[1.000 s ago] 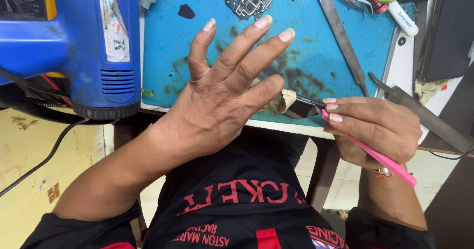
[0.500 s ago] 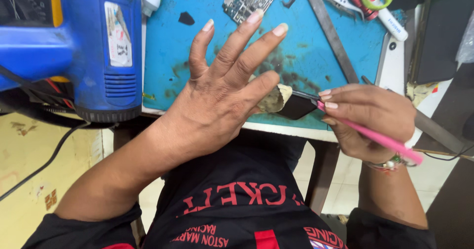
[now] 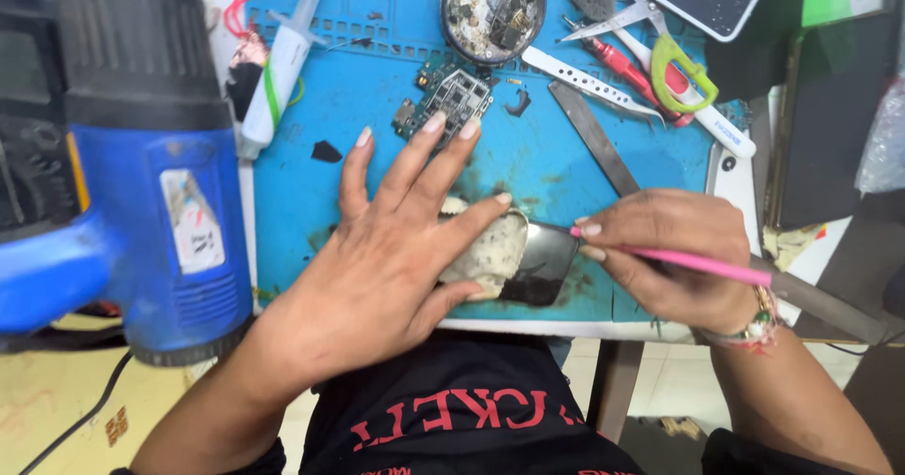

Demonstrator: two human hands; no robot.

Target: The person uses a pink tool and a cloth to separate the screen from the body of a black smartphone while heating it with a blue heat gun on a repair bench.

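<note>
The left hand [image 3: 396,258] lies flat, fingers spread, pinning a glossy black phone [image 3: 537,263] with a crusty pale patch. The right hand [image 3: 669,253] pinches a thin pink tool [image 3: 698,263] against the phone's edge, over a stained blue work mat [image 3: 584,192].

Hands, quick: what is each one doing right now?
Left hand: open, fingers spread, pressing a whitish cloth onto a dark phone.
Right hand: closed, holding a pink tool.
</note>
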